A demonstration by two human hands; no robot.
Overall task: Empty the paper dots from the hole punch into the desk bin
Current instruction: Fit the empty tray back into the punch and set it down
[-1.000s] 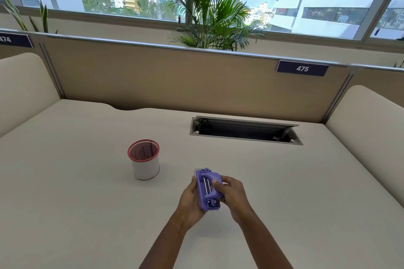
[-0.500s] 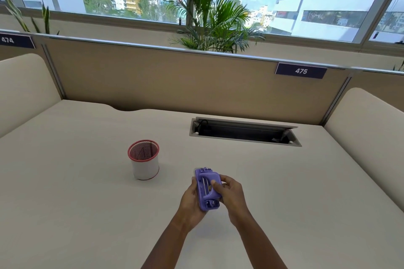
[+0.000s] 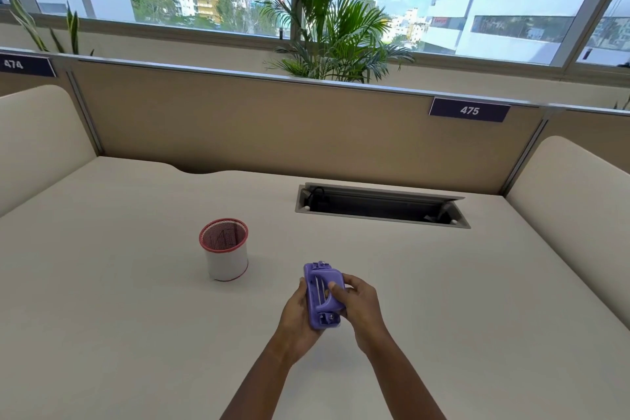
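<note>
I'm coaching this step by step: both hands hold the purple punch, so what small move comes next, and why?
Probably carry the hole punch left over the desk bin before opening it: both the left hand and right hand hold it above bare desk.

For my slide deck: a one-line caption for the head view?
Both hands hold a purple hole punch beside the desk bin.

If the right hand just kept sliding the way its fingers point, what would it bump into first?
The right hand points left, and its fingers already press the purple hole punch. Past it lies the left hand. The bin sits further off, probably out of line.
</note>
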